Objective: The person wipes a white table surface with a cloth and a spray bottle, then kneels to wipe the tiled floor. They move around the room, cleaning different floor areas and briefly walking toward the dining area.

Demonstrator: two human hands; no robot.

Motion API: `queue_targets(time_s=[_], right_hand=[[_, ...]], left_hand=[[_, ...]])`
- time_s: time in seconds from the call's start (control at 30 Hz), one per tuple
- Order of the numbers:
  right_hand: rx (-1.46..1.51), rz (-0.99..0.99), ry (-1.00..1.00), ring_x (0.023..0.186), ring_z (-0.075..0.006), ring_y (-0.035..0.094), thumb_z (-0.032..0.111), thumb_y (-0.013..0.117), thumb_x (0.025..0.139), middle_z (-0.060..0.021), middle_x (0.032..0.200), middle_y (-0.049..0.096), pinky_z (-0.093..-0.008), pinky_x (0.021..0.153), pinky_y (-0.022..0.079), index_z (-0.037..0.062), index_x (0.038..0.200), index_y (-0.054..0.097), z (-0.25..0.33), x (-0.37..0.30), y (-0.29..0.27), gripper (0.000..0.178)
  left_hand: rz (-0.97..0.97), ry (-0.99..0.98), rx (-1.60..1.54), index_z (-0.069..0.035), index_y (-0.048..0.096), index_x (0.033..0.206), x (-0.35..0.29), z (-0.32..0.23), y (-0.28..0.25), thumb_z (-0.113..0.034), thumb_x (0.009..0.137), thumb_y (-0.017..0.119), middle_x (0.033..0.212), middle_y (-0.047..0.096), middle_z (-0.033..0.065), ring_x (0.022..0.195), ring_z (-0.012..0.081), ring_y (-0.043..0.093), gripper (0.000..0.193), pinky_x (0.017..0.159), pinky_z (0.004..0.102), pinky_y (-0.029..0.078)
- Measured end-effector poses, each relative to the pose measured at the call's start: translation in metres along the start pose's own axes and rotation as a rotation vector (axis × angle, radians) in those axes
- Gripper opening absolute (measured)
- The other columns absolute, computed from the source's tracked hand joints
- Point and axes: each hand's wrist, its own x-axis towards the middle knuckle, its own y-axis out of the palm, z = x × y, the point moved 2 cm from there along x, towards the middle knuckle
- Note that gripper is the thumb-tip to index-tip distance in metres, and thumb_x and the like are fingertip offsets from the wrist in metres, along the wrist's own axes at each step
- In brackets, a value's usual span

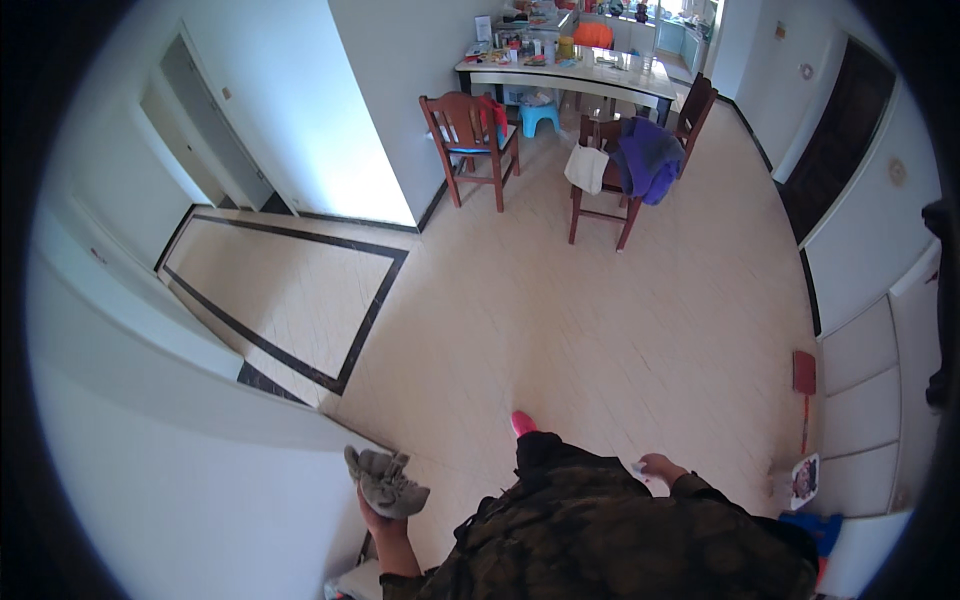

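Observation:
Raised at the lower left, my left hand (377, 518) is closed around a grey soft toy (388, 485). The toy looks plush and lumpy, with short parts sticking up; its details are too small to make out. My right hand (662, 467), low and right of my body, has its fingers curled round a small white piece that looks like a tissue (657, 485). Part of that white piece is hidden by the hand and my dark patterned clothing. Between the hands a pink shoe (522, 424) shows on one foot.
Ahead, a cluttered table (560, 75) stands with a wooden chair (470, 140) on its left and another chair (600, 215) bearing a purple garment (648, 160) and white bag (586, 168). A red long-handled tool (804, 375) leans by the right wall. A white wall (220, 480) is close on the left.

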Motion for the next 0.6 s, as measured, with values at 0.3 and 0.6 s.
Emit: queue_targets(time_s=[0.3,0.6], right_hand=[[-0.004,-0.075,-0.124,0.104,-0.0417,0.069,0.051,0.057,0.095,-0.0223,0.106,0.074,-0.0507,0.091,0.054,0.0039,0.111,0.075,0.108,0.150,-0.185,0.053],[0.134,-0.323,-0.217,0.108,-0.0408,0.068,0.052,0.056,0.099,-0.0211,0.112,0.073,-0.0471,0.091,0.054,0.0049,0.113,0.074,0.249,0.238,-0.294,0.052]], left_hand=[[0.012,0.009,0.091,-0.021,0.041,0.099,0.131,-0.011,0.049,-0.028,0.111,0.036,0.084,0.033,-0.0040,0.081,0.0160,0.043,0.015,0.108,0.0452,0.038],[-0.137,-0.100,0.091,-0.019,0.050,0.115,0.255,-0.017,0.014,-0.032,0.112,0.035,0.090,0.041,-0.0034,0.086,0.0156,0.050,0.020,0.107,0.0496,0.043]])
